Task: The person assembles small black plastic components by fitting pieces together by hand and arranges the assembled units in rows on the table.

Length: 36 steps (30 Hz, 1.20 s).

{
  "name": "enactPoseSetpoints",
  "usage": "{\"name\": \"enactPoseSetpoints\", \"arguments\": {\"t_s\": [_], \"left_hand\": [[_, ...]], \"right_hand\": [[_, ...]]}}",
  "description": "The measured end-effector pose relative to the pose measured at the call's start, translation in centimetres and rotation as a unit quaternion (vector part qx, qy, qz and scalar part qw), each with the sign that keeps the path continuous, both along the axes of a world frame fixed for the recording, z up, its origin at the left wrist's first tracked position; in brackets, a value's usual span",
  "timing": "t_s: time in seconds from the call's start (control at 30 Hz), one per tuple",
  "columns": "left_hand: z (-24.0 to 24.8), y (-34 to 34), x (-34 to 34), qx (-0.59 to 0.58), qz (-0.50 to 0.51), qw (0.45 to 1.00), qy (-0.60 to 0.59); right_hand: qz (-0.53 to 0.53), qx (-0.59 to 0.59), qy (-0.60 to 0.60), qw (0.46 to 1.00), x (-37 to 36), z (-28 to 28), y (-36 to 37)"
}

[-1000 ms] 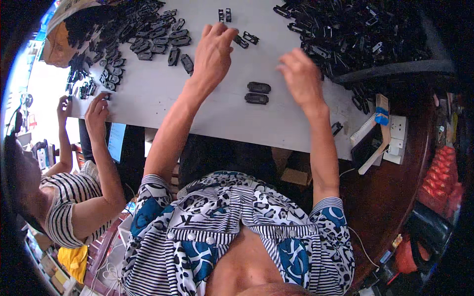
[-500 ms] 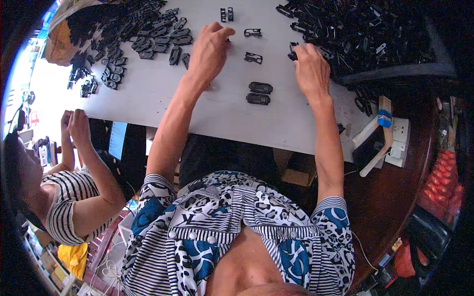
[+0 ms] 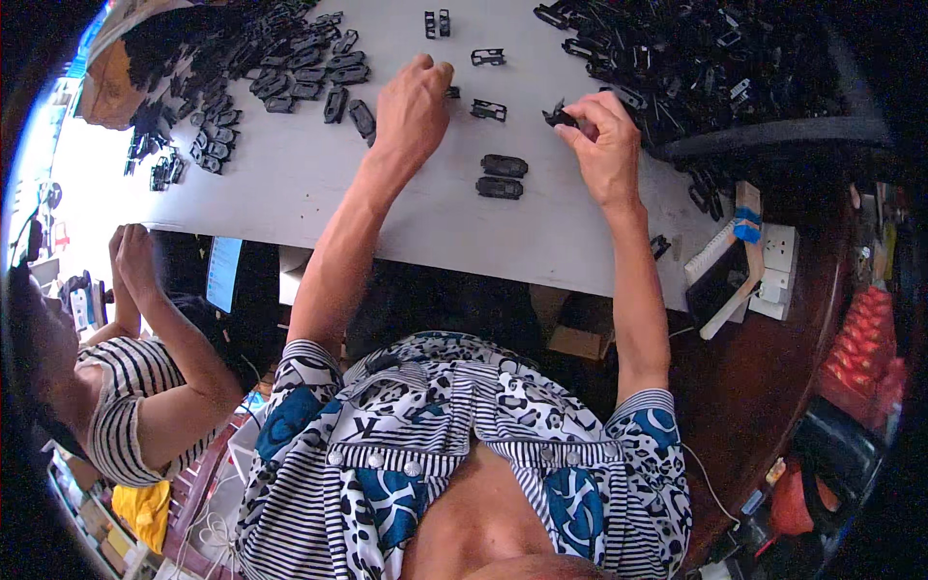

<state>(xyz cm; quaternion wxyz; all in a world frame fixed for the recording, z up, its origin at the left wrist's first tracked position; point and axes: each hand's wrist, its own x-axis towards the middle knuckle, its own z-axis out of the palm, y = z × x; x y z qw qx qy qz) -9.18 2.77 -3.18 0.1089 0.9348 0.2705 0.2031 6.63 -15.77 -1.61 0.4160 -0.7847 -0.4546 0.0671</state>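
Note:
My left hand (image 3: 414, 108) is over the table with its fingers curled together and turned down. The edge of a small black plastic part (image 3: 453, 92) shows beside its fingers; the rest is hidden. My right hand (image 3: 609, 145) pinches a black plastic clip-like piece (image 3: 559, 116) between thumb and fingers, just above the tabletop. Between the hands lie two open black frames, a far one (image 3: 488, 57) and a nearer one (image 3: 488, 110). Closer to me, two closed oval black housings, an upper one (image 3: 505, 165) and a lower one (image 3: 500, 188), lie one below the other.
A heap of black housings (image 3: 300, 72) spreads over the left of the white table (image 3: 261, 198). Another pile of black parts (image 3: 696, 68) fills the far right. A power strip (image 3: 776, 271) is near the right edge. A co-worker in a striped shirt (image 3: 145, 406) sits at left.
My right hand has lifted its black piece from beside the right pile and drawn it leftward, turning so thumb and fingers show. My left hand has come slightly nearer to me.

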Motion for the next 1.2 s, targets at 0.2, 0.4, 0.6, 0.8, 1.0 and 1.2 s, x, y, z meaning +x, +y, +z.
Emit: {"name": "enactPoseSetpoints", "arguments": {"t_s": [0.2,0.4,0.6,0.8,1.0,1.2], "left_hand": [[2.0,-1.0,-0.1,-0.261,0.015,0.957,-0.125],[1.5,-2.1,0.5,-0.634,-0.114,0.723,-0.249],[1.3,-3.7,1.4,-0.631,-0.138,0.743,-0.174],[0.5,-4.6,2.4,-0.555,-0.175,0.797,-0.159],[0.5,-4.7,2.3,-0.435,-0.141,0.884,-0.1],[-0.5,-4.5,1.6,-0.166,-0.124,0.975,-0.081]], "right_hand": [[0.022,0.06,0.286,0.956,0.6,-1.0,-1.0],[0.012,0.058,0.299,0.952,0.4,-0.2,-2.0],[-0.041,0.018,0.324,0.945,-0.9,-0.3,-4.0],[-0.049,-0.054,0.176,0.982,-0.5,-0.7,-4.9],[-0.039,-0.044,0.369,0.928,-0.1,-0.4,-5.9],[0.003,-0.062,0.031,0.998,0.2,0.7,-6.5]]}}
